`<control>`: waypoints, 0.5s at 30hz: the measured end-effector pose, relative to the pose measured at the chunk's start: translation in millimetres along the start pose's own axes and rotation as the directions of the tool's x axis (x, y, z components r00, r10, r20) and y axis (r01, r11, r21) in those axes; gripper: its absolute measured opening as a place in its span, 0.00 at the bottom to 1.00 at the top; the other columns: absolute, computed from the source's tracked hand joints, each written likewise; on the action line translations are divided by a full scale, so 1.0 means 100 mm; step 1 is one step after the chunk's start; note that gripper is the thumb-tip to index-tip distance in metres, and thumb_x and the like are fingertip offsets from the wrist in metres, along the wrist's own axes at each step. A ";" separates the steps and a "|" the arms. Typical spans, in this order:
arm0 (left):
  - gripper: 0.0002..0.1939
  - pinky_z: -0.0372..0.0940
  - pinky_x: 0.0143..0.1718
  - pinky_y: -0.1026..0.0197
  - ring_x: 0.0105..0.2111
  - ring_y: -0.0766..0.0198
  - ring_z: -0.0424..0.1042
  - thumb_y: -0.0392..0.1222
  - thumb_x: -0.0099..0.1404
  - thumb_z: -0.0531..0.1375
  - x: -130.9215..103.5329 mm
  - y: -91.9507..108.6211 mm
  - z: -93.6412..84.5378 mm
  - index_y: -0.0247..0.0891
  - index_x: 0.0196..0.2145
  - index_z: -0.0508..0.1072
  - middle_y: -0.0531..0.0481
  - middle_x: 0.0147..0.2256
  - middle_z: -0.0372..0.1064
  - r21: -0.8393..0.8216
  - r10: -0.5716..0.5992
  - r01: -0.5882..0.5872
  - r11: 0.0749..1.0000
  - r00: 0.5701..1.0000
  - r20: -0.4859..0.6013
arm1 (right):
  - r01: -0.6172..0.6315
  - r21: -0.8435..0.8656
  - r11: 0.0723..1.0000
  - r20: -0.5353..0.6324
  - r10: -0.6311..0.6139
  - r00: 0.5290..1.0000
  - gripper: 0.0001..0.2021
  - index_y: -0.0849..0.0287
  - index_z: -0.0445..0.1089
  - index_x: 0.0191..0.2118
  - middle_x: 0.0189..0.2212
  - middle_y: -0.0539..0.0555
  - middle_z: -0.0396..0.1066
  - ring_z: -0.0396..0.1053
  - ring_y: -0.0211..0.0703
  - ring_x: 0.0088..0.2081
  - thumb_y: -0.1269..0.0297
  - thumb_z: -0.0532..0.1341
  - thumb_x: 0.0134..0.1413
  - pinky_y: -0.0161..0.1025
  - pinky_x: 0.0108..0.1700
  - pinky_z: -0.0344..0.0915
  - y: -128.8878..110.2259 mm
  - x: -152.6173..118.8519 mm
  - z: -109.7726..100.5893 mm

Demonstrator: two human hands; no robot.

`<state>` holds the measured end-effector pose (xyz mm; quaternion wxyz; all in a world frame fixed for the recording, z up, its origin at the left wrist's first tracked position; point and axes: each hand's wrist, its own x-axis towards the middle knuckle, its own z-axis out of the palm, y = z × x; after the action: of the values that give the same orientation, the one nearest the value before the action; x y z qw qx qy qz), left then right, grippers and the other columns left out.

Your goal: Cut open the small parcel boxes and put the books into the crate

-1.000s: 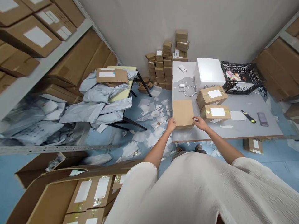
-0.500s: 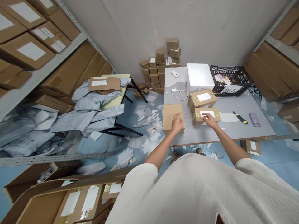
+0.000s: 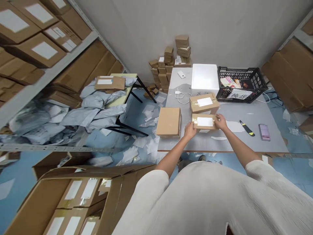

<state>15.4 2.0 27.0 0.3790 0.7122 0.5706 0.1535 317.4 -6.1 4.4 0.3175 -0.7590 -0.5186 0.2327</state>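
Between my two hands is a small cardboard box (image 3: 204,121) with a white label and shiny tape on its top. My left hand (image 3: 190,130) grips its left end, and my right hand (image 3: 221,122) grips the right end. Just behind it sits a second labelled cardboard box (image 3: 204,102). To the left of my left hand stands a plain cardboard box (image 3: 169,122) with no label showing on top. White paper scraps (image 3: 235,126) lie right of my right hand, with a black and yellow utility knife (image 3: 246,128) beyond them.
On the grey table (image 3: 230,143) are a white foam box (image 3: 204,76), a black plastic crate (image 3: 241,84), a white cable (image 3: 182,97) and a phone-like object (image 3: 264,132). Left, grey parcels (image 3: 97,104) cover a yellow table. A large open carton (image 3: 117,192) of boxes stands nearby; paper litters the floor.
My left hand has left the plain box and moved right to the labelled box's left end. My right hand has moved from the label to the right end. The view has shifted.
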 end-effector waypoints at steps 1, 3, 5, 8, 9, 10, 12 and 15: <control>0.30 0.60 0.72 0.45 0.69 0.45 0.66 0.33 0.69 0.61 -0.02 0.03 0.01 0.43 0.68 0.70 0.38 0.67 0.69 0.021 -0.033 0.034 0.999 0.999 -0.013 | 0.027 0.003 1.000 0.020 -0.027 0.999 0.30 0.56 0.73 0.63 0.66 0.66 0.69 0.69 0.66 0.64 0.61 0.60 0.53 0.67 0.71 0.61 0.04 0.04 0.00; 0.32 0.63 0.69 0.47 0.67 0.46 0.68 0.34 0.69 0.61 -0.05 0.09 0.03 0.44 0.69 0.68 0.38 0.67 0.68 0.035 -0.091 0.092 0.995 0.995 -0.030 | 0.063 0.000 0.998 0.045 -0.062 0.997 0.30 0.56 0.73 0.62 0.64 0.65 0.71 0.69 0.65 0.62 0.61 0.61 0.53 0.67 0.72 0.60 0.10 0.06 0.01; 0.34 0.67 0.66 0.49 0.64 0.47 0.72 0.35 0.70 0.62 -0.10 0.14 0.05 0.44 0.71 0.65 0.38 0.67 0.67 0.030 -0.148 0.149 0.988 0.988 -0.045 | 0.064 0.003 0.998 0.055 -0.064 0.996 0.29 0.56 0.73 0.61 0.62 0.65 0.71 0.70 0.64 0.60 0.60 0.62 0.52 0.64 0.70 0.63 0.15 0.02 0.01; 0.35 0.71 0.60 0.50 0.59 0.45 0.76 0.39 0.70 0.63 -0.15 0.20 0.07 0.44 0.73 0.63 0.36 0.66 0.65 0.064 -0.235 0.238 0.969 0.970 -0.055 | 0.024 0.029 0.999 0.071 -0.026 0.997 0.28 0.56 0.74 0.58 0.57 0.62 0.69 0.73 0.58 0.52 0.59 0.64 0.50 0.58 0.63 0.71 0.21 -0.15 -0.03; 0.35 0.71 0.59 0.49 0.57 0.44 0.77 0.40 0.70 0.63 -0.16 0.21 0.08 0.43 0.73 0.62 0.35 0.65 0.64 0.084 -0.256 0.260 0.962 0.965 -0.053 | 0.016 0.039 0.999 0.079 -0.019 0.997 0.26 0.55 0.75 0.57 0.55 0.61 0.69 0.73 0.55 0.48 0.58 0.64 0.50 0.56 0.61 0.72 0.22 -0.22 -0.05; 0.36 0.71 0.58 0.48 0.57 0.43 0.77 0.42 0.71 0.62 -0.16 0.23 0.08 0.42 0.73 0.61 0.34 0.65 0.64 0.100 -0.272 0.276 0.956 0.961 -0.050 | 0.012 0.045 0.999 0.085 -0.016 0.996 0.25 0.55 0.75 0.55 0.54 0.59 0.68 0.72 0.52 0.45 0.57 0.65 0.50 0.55 0.59 0.73 0.23 -0.31 -0.08; 0.37 0.71 0.57 0.47 0.56 0.43 0.78 0.45 0.71 0.62 -0.16 0.25 0.09 0.41 0.74 0.59 0.33 0.65 0.63 0.115 -0.288 0.291 0.950 0.957 -0.043 | 0.001 0.049 0.999 0.096 -0.006 0.995 0.22 0.54 0.74 0.52 0.52 0.57 0.68 0.71 0.49 0.40 0.56 0.66 0.50 0.53 0.54 0.74 0.22 -0.48 -0.13; 0.34 0.70 0.58 0.47 0.56 0.43 0.77 0.49 0.71 0.63 -0.11 0.25 0.08 0.44 0.71 0.63 0.36 0.63 0.64 0.110 -0.277 0.280 0.954 0.960 -0.038 | -0.003 0.059 0.998 0.105 -0.004 0.994 0.19 0.53 0.72 0.48 0.49 0.56 0.69 0.69 0.47 0.38 0.53 0.67 0.50 0.51 0.49 0.73 0.19 -0.70 -0.20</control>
<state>34.4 -12.7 42.0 0.3494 0.6435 0.6771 0.0736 318.3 -81.8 6.6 0.3120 -0.7359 -0.5277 0.2875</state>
